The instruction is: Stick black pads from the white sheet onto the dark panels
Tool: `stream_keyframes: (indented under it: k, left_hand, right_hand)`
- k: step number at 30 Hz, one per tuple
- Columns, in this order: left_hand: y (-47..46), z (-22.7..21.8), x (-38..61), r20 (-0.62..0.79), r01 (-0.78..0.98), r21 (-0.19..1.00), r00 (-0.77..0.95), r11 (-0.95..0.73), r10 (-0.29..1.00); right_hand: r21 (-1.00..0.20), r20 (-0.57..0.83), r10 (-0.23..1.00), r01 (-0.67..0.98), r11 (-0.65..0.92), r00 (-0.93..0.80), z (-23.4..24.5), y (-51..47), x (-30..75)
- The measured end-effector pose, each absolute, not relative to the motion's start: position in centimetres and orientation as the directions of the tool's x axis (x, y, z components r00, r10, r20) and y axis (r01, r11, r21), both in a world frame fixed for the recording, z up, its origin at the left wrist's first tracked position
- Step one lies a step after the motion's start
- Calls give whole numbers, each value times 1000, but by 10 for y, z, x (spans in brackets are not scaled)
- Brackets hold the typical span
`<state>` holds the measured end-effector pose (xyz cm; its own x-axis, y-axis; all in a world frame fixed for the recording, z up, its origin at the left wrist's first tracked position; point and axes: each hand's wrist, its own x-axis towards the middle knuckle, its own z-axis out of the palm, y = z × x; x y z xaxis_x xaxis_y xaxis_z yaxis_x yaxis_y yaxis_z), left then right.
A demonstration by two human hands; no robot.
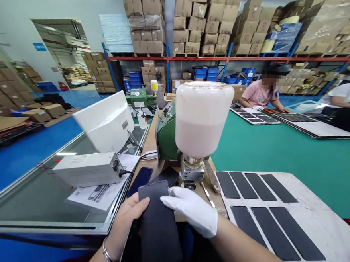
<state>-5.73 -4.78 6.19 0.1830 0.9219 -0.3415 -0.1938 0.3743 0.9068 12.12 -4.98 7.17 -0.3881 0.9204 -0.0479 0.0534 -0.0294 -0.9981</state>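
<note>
My bare left hand [130, 213] grips the left edge of a dark flat strip [156, 229] held upright in front of me, its thumb lying on the strip's face. My right hand [192, 210], in a white glove, rests on the strip's upper right part with its fingers pressed against it. Just beyond stands a machine with a large translucent white container [202, 117] on a metal nozzle [191, 172]. Two more dark pieces [156, 177] lie on the bench below the nozzle.
A white board [321, 221] at the right carries several dark strips [258, 186]. A grey box [88, 169] and a white monitor [105, 120] sit on a glass panel at left. Two other people work at the green table [281, 150] behind. Cardboard boxes fill the shelves.
</note>
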Motion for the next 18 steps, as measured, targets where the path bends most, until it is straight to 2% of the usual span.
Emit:
stream_keyframes:
  k: [3,6,9,11,13,15,18]
  left_hand:
    - [-53,56,-53,-282,-113,935,334,335,899]
    - [-54,46,-40,-282,30,949,526,313,803]
    - [-54,32,-24,-312,189,948,724,258,616]
    - [-53,24,-12,-350,256,935,774,246,528]
    - [-48,21,2,-374,245,924,747,295,550]
    - [-40,24,18,-344,138,926,696,352,631]
    - [-27,36,43,-274,-18,932,621,362,735]
  right_hand:
    - [-984,-149,916,146,-101,-372,75,-49,131]
    - [-950,-240,936,260,-172,-258,69,-57,148]
    - [-960,-231,965,189,-205,-124,54,-70,176]
    - [-971,-224,975,89,-222,-11,45,-78,198]
    - [-975,-221,974,-42,-220,38,41,-87,220]
    - [-970,-210,977,-132,-206,21,42,-94,239]
    - [-969,-209,978,-140,-204,22,48,-100,259]
